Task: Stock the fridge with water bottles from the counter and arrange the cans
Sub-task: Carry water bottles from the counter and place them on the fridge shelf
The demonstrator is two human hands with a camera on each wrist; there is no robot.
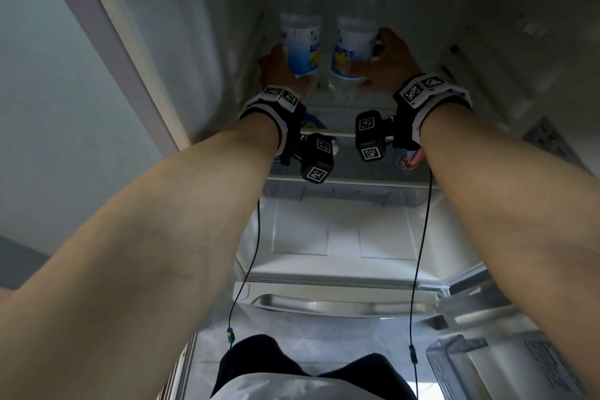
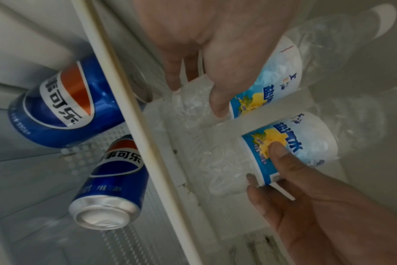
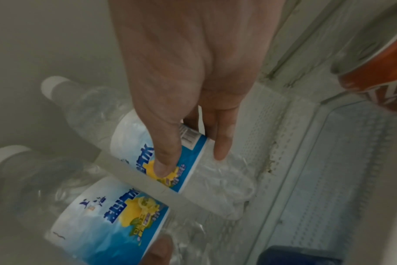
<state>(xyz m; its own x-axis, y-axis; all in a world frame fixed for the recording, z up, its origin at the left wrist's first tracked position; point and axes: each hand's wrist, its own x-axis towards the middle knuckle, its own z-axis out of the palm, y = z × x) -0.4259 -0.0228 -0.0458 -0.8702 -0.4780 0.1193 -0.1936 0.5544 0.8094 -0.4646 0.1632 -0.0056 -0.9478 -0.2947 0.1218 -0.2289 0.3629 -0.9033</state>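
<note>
Two clear water bottles with blue-and-white lemon labels stand upright side by side at the back of the fridge's upper shelf. My left hand grips the left bottle around its lower body, thumb on the label edge. The right bottle is gripped by my right hand, its thumb pressing the label. On the shelf below stand two blue cola cans at the left and an orange can at the right.
The fridge's white left wall and right wall close in the shelf. A white drawer sits at the bottom. The open door's shelves lie at the lower right.
</note>
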